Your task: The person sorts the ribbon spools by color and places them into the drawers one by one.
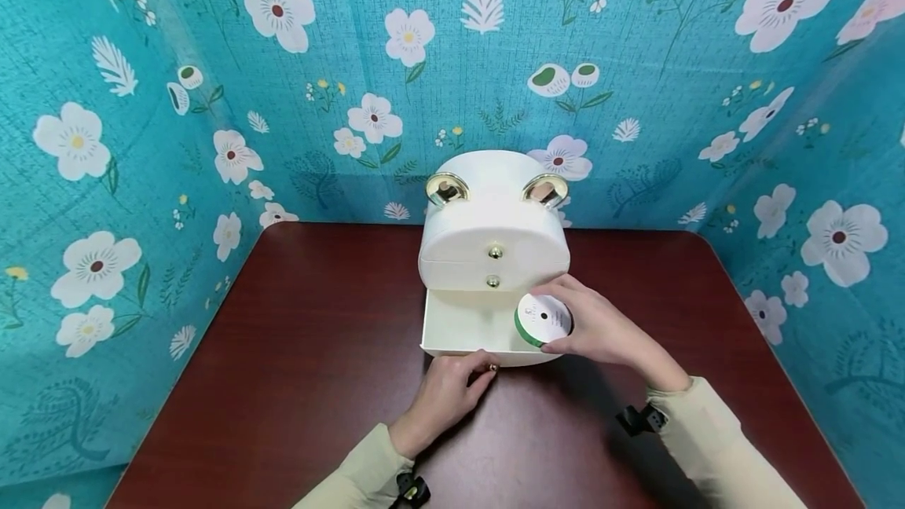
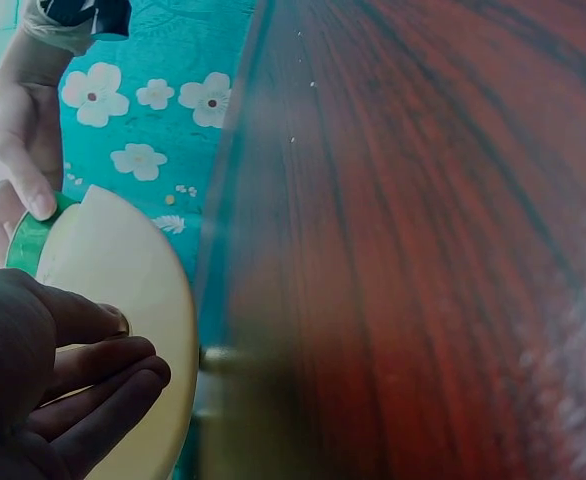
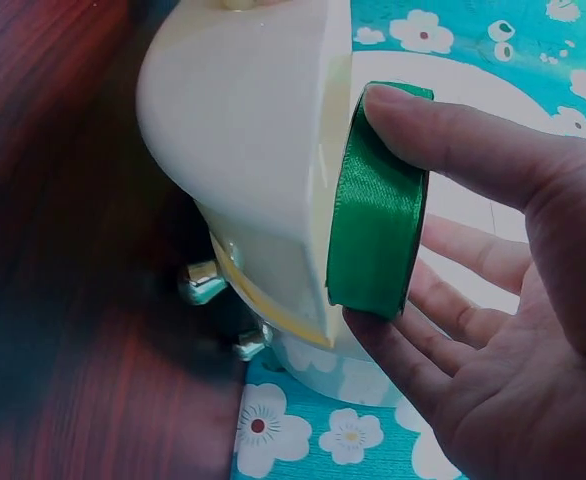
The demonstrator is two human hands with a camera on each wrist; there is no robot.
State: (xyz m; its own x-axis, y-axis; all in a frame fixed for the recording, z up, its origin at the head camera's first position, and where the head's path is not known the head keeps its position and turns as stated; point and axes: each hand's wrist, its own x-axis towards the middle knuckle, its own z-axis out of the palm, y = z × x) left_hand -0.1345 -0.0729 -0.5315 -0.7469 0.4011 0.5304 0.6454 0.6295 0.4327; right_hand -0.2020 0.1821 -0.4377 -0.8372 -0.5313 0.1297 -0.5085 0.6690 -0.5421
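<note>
A white storage box with gold fittings stands at the back of the table, its bottom drawer pulled out toward me. At the drawer's front, my left hand pinches the small gold drawer knob between thumb and finger. My right hand grips a spool of green ribbon by its edge, thumb on one side and fingers on the other. The spool's white label faces up, over the right part of the drawer. In the right wrist view, the green satin ribbon shows close beside the drawer wall.
Two more gold knobs sit on the closed upper drawers, and two round gold feet stick out from the box's upper sides. The dark red wooden table spreads around it. Blue floral cloth hangs behind and at both sides.
</note>
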